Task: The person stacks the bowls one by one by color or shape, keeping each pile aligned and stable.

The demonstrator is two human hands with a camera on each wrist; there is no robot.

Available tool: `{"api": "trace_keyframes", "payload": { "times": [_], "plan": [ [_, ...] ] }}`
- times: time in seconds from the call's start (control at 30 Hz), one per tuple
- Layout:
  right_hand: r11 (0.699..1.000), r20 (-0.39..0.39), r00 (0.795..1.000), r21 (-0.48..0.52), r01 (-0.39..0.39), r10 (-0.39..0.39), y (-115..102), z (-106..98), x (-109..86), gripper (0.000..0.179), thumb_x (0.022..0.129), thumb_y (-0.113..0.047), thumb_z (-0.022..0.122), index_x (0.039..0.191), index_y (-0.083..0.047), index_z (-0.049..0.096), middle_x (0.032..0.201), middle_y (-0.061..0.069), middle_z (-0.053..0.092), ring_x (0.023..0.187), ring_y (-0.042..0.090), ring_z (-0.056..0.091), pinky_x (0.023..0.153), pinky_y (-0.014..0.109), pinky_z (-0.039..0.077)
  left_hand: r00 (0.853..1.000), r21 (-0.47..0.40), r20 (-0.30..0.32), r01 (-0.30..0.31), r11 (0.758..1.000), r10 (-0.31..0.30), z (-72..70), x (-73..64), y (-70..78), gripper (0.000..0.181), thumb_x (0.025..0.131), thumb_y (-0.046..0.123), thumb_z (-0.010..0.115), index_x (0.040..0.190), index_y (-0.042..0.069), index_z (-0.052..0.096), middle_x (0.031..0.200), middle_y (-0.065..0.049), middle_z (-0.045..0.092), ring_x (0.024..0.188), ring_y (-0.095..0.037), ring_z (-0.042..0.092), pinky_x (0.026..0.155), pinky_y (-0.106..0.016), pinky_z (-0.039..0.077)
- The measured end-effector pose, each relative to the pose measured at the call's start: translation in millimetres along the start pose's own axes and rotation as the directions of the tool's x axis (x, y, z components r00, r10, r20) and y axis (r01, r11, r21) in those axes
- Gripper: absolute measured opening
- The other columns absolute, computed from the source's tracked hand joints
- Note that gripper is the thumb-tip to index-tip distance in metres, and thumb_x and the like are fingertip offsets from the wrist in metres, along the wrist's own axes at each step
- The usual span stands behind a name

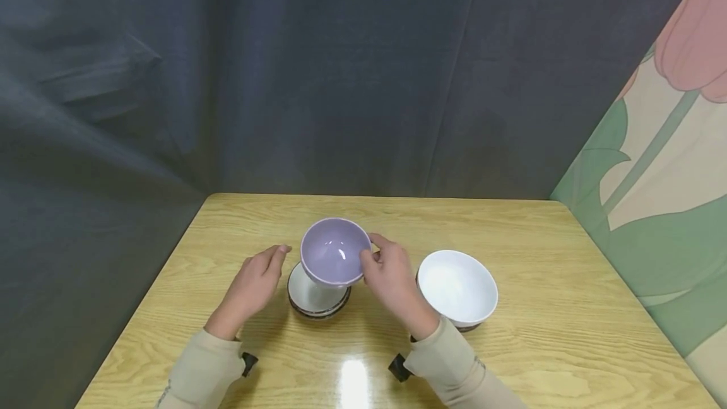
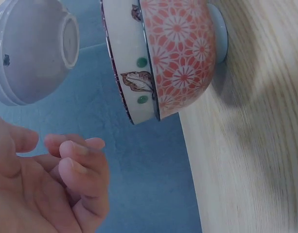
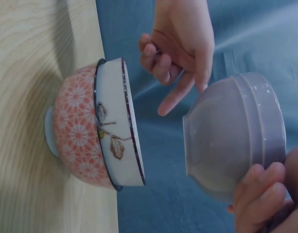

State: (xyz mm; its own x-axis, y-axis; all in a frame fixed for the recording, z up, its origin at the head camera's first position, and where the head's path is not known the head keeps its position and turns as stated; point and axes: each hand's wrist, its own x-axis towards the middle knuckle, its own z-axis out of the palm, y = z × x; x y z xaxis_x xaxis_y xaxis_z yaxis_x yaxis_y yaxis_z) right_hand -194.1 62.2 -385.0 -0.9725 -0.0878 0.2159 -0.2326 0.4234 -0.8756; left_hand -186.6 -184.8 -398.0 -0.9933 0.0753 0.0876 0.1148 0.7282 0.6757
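Note:
A purple bowl [image 1: 335,251] is held up in the air by my right hand [image 1: 392,279], which pinches its right rim between thumb and fingers. Under it on the table stands a stack of two bowls: a white one with painted leaves [image 3: 117,121] nested in a red flower-patterned bowl [image 3: 78,126]. Daylight shows between the purple bowl's foot and the stack in the right wrist view. My left hand [image 1: 255,283] hovers left of the purple bowl, its fingers loosely bent and holding nothing; the left wrist view shows it apart from the bowls.
To the right, a white bowl [image 1: 457,287] sits on something dark-edged, mostly hidden beneath it. Everything stands on a wooden table [image 1: 545,333]. A dark curtain [image 1: 341,81] hangs behind, and a tulip-patterned cloth [image 1: 664,207] borders the right side.

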Motion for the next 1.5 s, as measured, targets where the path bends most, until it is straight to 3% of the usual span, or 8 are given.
{"api": "trace_keyframes", "payload": {
  "times": [0.13,0.57,0.83,0.97,1.1,1.23,1.37,1.5],
  "plan": [
    [0.999,0.008,0.999,0.002,0.034,-0.034,1,5,-0.7,0.038,0.090,-0.003,0.050,0.124,0.005,0.065,0.050,-0.002,0.056,0.040,0.007,0.048,0.036,0.021,0.036,1.000,-0.027,0.000,0.013,1.000,-0.013,0.9,0.6,0.0,0.065,0.110,0.046,0.021,0.134,0.000,0.060,0.076,-0.009,0.055,0.067,-0.021,0.048,0.061,-0.036,0.042],
    [0.993,0.039,0.994,-0.059,0.107,-0.104,3,10,-3.2,0.033,0.092,-0.004,0.053,0.120,0.003,0.069,0.050,-0.003,0.057,0.038,0.006,0.049,0.034,0.023,0.039,1.000,-0.076,-0.005,-0.022,0.997,0.022,4.2,-0.6,-0.2,0.063,0.110,0.045,0.021,0.128,0.005,0.065,0.059,-0.002,0.045,0.051,-0.016,0.038,0.047,-0.030,0.034],
    [0.985,0.052,0.990,-0.109,0.135,-0.130,6,14,-2.2,0.033,0.092,-0.006,0.054,0.120,0.001,0.070,0.056,-0.002,0.058,0.042,0.006,0.047,0.037,0.022,0.039,0.999,-0.103,-0.005,-0.042,0.994,0.042,4.0,-0.8,1.1,0.055,0.111,0.035,0.022,0.133,0.007,0.064,0.055,0.000,0.044,0.048,-0.015,0.038,0.047,-0.030,0.035],
    [0.985,0.055,0.991,-0.114,0.129,-0.123,7,15,-1.5,0.033,0.092,-0.006,0.054,0.120,0.002,0.069,0.056,-0.002,0.058,0.043,0.006,0.046,0.038,0.021,0.038,0.999,-0.096,-0.024,-0.046,0.994,0.044,4.4,-1.6,2.5,0.053,0.111,0.039,0.025,0.124,0.010,0.068,0.060,-0.002,0.048,0.056,-0.017,0.044,0.054,-0.031,0.039],
    [0.983,0.060,0.990,-0.124,0.135,-0.129,9,16,-0.3,0.033,0.092,-0.006,0.054,0.120,0.003,0.069,0.058,-0.001,0.061,0.044,0.006,0.048,0.038,0.021,0.040,0.998,-0.084,-0.026,-0.064,0.994,0.062,6.4,-2.3,3.8,0.053,0.110,0.040,0.030,0.125,0.006,0.067,0.095,-0.010,0.070,0.093,-0.024,0.065,0.082,-0.043,0.054],
    [0.978,0.065,0.987,-0.145,0.153,-0.145,11,17,0.6,0.033,0.092,-0.007,0.054,0.119,0.004,0.069,0.060,0.001,0.063,0.045,0.005,0.049,0.039,0.022,0.041,0.997,-0.071,-0.012,-0.080,0.994,0.079,8.3,-2.5,3.9,0.051,0.109,0.035,0.035,0.134,-0.001,0.060,0.130,-0.017,0.065,0.124,-0.032,0.059,0.103,-0.052,0.047],
    [0.973,0.069,0.985,-0.158,0.169,-0.160,13,19,1.4,0.032,0.091,-0.007,0.054,0.117,0.005,0.069,0.060,0.001,0.063,0.045,0.004,0.047,0.039,0.021,0.038,0.997,-0.052,-0.016,-0.074,0.996,0.073,9.2,-2.2,4.1,0.049,0.108,0.034,0.039,0.135,0.000,0.060,0.124,-0.017,0.068,0.112,-0.030,0.065,0.094,-0.049,0.052],
    [0.968,0.078,0.982,-0.171,0.182,-0.170,15,22,2.6,0.032,0.091,-0.007,0.055,0.115,0.005,0.070,0.058,0.000,0.061,0.044,0.002,0.044,0.038,0.019,0.035,0.999,-0.038,-0.004,-0.051,0.998,0.051,9.5,-1.4,4.7,0.045,0.107,0.034,0.044,0.134,0.003,0.062,0.088,-0.009,0.067,0.077,-0.020,0.060,0.067,-0.037,0.051]
  ]
}}
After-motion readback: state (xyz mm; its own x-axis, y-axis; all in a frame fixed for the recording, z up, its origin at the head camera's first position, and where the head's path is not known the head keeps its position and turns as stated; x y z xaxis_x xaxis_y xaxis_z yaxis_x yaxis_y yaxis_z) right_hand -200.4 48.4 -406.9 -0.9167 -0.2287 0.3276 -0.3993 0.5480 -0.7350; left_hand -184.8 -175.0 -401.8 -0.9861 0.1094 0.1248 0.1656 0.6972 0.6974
